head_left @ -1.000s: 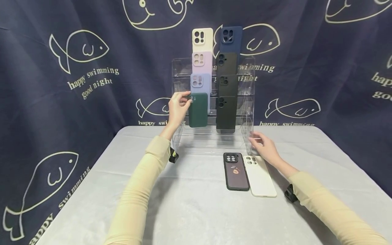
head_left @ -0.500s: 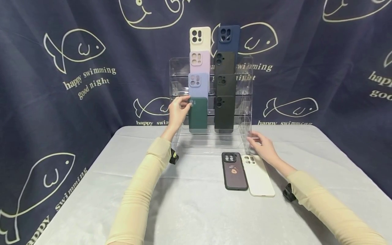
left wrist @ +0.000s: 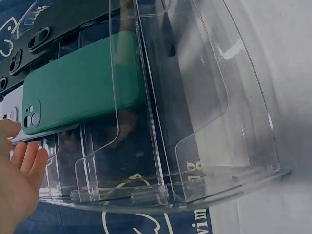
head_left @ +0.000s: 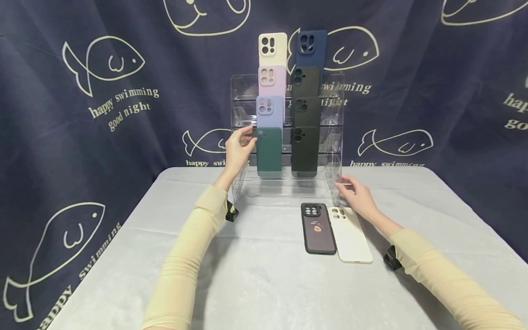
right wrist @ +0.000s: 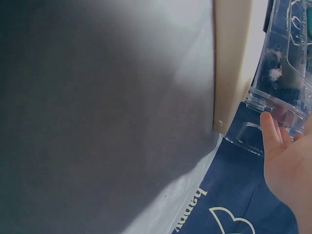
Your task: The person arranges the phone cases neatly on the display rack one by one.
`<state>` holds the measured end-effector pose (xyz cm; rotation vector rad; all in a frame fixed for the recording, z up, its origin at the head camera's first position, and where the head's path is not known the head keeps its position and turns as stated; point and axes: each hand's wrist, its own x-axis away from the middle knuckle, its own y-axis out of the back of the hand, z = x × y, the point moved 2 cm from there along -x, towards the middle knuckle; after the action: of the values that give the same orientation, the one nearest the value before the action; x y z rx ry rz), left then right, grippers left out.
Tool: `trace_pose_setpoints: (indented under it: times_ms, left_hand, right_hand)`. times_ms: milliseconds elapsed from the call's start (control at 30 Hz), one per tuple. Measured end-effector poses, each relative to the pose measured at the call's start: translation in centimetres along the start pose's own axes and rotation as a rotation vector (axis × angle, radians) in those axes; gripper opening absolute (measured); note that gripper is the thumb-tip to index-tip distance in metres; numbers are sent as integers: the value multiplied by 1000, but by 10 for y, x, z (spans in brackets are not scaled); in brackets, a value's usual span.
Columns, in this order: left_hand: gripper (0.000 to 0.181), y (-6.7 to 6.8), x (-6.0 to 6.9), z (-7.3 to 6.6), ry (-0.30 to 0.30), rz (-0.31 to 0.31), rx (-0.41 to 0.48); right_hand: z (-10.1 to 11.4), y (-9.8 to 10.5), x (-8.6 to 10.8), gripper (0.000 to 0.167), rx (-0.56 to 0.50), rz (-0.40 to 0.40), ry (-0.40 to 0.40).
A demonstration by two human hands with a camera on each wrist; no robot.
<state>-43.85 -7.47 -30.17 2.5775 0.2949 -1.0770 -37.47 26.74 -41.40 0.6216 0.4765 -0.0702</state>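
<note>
A green phone case [head_left: 269, 153] stands in the lowest used slot of a clear acrylic display stand [head_left: 288, 188]. My left hand [head_left: 237, 151] is beside the case's upper left edge; in the left wrist view the fingers [left wrist: 30, 156] are apart from the green case [left wrist: 83, 83]. My right hand [head_left: 360, 197] holds the stand's lower right side between thumb and fingers. Above the green case are blue [head_left: 270, 110], lilac [head_left: 277, 82] and cream [head_left: 278, 55] cases. In the right column, several black cases [head_left: 304, 156] stand below a navy case [head_left: 315, 55].
Flat on the white-clothed table [head_left: 255, 284] lie a dark case with a printed picture [head_left: 319, 236] and a white case [head_left: 354, 238], side by side before the stand. A dark blue curtain [head_left: 123, 151] with fish drawings hangs behind.
The green case has come down into its slot on the stand. My left hand has lowered with it and now stands off from its edge. The right hand has stayed at the stand.
</note>
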Motion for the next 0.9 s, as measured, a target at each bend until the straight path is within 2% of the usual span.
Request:
trace_pose_setpoints:
  times_ms: [200, 500, 667, 900]
  left_hand:
    - [34, 6, 6, 0, -15, 11, -2]
    - [30, 17, 22, 6, -22, 29, 12]
    - [29, 26, 32, 10, -18, 23, -15]
    - [26, 40, 47, 20, -20, 0, -67]
  right_hand:
    - [-1, 0, 0, 47, -2, 3, -4]
    - [-1, 1, 0, 45, -39, -6, 9]
    - [1, 0, 1, 45, -53, -8, 19]
    - [-1, 1, -1, 46, -14, 7, 0]
